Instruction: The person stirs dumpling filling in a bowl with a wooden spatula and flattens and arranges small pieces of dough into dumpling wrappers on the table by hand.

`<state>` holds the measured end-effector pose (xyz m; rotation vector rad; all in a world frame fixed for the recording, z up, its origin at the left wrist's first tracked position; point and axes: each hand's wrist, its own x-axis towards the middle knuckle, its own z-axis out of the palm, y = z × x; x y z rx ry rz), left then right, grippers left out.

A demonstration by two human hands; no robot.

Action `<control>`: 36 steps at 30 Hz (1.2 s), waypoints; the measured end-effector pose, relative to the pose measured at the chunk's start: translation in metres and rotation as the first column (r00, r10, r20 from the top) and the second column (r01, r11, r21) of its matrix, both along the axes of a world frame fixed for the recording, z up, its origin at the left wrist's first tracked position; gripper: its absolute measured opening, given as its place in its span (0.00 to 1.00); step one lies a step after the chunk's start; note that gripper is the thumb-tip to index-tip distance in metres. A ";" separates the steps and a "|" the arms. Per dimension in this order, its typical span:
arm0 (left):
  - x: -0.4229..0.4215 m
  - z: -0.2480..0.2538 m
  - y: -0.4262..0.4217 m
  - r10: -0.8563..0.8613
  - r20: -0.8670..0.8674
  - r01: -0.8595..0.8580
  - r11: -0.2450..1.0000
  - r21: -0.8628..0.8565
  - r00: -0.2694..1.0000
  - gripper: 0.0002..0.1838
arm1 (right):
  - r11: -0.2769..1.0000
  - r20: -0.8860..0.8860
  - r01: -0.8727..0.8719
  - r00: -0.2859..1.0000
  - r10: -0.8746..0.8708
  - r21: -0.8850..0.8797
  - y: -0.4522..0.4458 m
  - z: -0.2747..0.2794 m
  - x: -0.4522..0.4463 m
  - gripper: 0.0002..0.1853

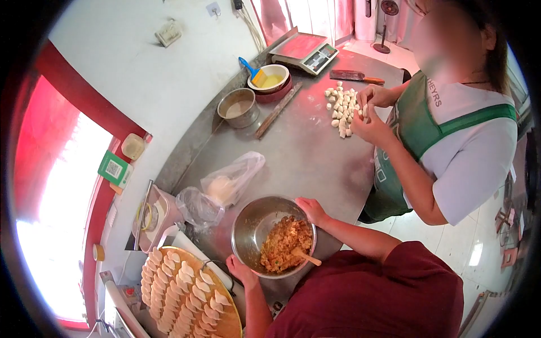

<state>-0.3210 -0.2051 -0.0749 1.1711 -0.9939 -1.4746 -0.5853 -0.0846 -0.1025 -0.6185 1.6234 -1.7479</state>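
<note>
A wide stainless steel mixing bowl (246, 225) stands on the metal table, holding an orange-brown minced filling (284, 239) heaped toward its right side. From the filling a wooden spoon or spatula (307, 257) sticks out over the rim; its lower end is buried. My left hand (242, 270) grips the bowl's lower-left rim, and my right hand (313, 211) grips the upper-right rim. Beside the left hand lies a round board (237, 315) with rows of shaped dumplings (180, 287). Clear plastic bags (203, 205), one around a pale dough lump, lie just beyond the bowl.
A co-worker in a green apron (420, 124) handles dough pieces near small dough chunks (342, 107) and a cleaver (349, 75). Along the wall are a scale (307, 52), a bowl with yellow liquid and brush (271, 78), a metal pot (239, 107) and a rolling pin (278, 111).
</note>
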 end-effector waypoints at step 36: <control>0.082 0.032 0.060 -0.336 0.607 0.440 0.898 -0.024 0.720 0.18 | 0.989 0.476 -0.144 0.872 0.114 0.026 0.001 0.026 0.022 0.23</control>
